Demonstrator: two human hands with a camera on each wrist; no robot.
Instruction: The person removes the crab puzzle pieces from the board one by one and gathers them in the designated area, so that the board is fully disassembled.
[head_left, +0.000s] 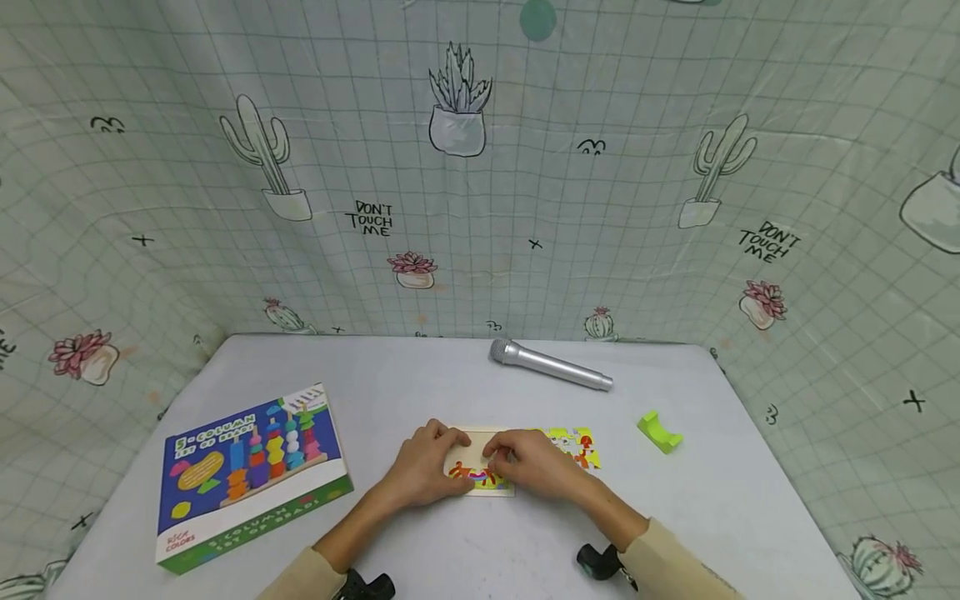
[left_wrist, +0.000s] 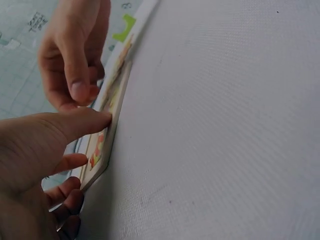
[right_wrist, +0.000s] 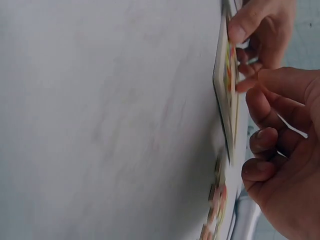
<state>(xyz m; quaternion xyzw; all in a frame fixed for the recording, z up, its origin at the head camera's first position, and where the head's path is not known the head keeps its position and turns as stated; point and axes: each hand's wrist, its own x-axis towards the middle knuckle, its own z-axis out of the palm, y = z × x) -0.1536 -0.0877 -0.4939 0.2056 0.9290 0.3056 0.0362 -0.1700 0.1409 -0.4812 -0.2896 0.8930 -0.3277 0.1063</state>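
Holding the puzzle board (head_left: pixel 476 448) beneath the curled right hand (head_left: pixel 534 463) is the left hand (head_left: pixel 424 467).

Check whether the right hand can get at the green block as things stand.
Likely yes: the right hand would pass over the flat puzzle pieces, then only bare tabletop separates them from the green block; the microphone lies farther back, off that path.

The tray (head_left: pixel 475 448) is beige, the puzzle pieces (head_left: pixel 585 452) yellow with seemingly red patterns.
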